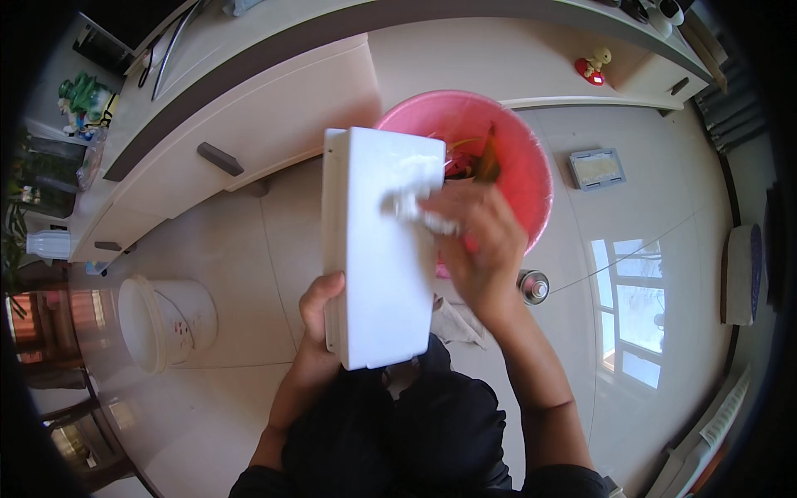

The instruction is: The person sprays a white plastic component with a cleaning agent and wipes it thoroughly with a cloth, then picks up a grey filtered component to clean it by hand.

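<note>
A white rectangular box or drawer-like case with a rimmed left edge stands lengthwise before me, above my knees. My left hand grips its lower left edge. On its smooth face, near the right side, my blurred right hand holds a crumpled whitish cloth or wipe against the surface. Behind the case stands a pink plastic bin with leaves and other scraps inside. A metal spray can is on the floor right of my right wrist, and a greyish cloth lies beneath that hand.
A white bucket lies on its side at left. A long cabinet runs across the far side, with a small figurine on its low shelf. A grey plastic tray-like item lies on the tiles at right.
</note>
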`<state>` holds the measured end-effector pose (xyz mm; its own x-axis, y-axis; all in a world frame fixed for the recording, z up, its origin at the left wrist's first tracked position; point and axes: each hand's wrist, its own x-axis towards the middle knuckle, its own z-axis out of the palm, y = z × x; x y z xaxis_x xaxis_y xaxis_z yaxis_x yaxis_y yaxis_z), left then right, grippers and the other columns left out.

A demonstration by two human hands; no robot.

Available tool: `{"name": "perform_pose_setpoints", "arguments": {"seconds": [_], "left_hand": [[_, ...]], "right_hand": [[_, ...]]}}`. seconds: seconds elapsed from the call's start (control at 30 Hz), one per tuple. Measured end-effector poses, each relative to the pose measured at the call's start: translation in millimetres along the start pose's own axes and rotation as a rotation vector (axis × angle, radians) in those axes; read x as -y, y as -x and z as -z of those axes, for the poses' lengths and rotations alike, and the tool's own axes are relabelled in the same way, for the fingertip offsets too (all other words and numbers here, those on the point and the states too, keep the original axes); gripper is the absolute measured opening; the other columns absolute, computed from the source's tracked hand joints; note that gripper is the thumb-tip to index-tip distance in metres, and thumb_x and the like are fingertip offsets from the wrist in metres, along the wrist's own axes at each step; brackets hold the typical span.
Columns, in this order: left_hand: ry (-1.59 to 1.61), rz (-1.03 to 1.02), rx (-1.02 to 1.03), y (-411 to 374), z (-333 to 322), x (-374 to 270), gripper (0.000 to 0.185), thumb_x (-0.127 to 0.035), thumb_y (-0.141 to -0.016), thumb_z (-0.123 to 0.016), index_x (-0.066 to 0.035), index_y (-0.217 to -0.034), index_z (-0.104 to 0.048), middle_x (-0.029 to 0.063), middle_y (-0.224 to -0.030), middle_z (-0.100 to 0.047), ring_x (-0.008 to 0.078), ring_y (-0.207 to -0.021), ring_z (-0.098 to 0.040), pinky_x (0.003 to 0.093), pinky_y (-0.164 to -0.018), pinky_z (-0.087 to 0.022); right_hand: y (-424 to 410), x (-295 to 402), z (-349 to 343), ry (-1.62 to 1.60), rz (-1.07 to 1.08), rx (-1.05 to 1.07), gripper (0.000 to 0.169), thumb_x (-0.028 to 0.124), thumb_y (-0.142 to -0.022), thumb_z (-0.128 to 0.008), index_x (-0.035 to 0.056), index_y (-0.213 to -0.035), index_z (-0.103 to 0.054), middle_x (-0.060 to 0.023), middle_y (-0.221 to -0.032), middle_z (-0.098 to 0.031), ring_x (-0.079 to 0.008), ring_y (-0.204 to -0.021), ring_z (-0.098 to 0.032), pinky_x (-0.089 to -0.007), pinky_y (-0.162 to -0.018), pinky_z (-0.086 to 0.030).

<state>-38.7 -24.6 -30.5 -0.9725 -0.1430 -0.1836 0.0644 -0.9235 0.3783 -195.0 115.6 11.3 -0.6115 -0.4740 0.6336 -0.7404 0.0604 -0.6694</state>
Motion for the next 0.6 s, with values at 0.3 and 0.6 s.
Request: {"name": "perform_pose_setpoints", "arguments": {"seconds": [0.3, 0.6], "left_hand": [[-0.104, 0.078, 0.123, -6.3, -12.2, -2.9, 0.088, -0.056, -0.085, -0.045, -0.001, -0.150, -0.020, 0.0279, -0.148, -0.030, 0.0481, -0.129, -0.039, 0.0677, -0.100, -0.035], [0.024, -0.028, 0.125, -6.1, -29.6, 4.6, 0.099, -0.075, -0.085, -0.034, -0.001, -0.149, -0.021, 0.0274, -0.144, -0.035, 0.0463, -0.126, -0.043, 0.0668, -0.097, -0.038]], "right_hand": [[-26.0, -43.3, 16.0, -0.160, -0.329, -0.245, 0.022, -0.006, -0.077, -0.067, 0.0036, -0.097, -0.068, -0.0094, -0.095, -0.064, -0.0190, -0.091, -0.062, -0.0306, -0.074, -0.051], [17.0, 8.1, 15.5, -0.357, -0.275, 0.098, 0.033, 0.004, -0.082, -0.071, 0.0008, -0.115, -0.066, -0.0116, -0.121, -0.052, -0.0205, -0.106, -0.056, -0.0284, -0.089, -0.047]]}}
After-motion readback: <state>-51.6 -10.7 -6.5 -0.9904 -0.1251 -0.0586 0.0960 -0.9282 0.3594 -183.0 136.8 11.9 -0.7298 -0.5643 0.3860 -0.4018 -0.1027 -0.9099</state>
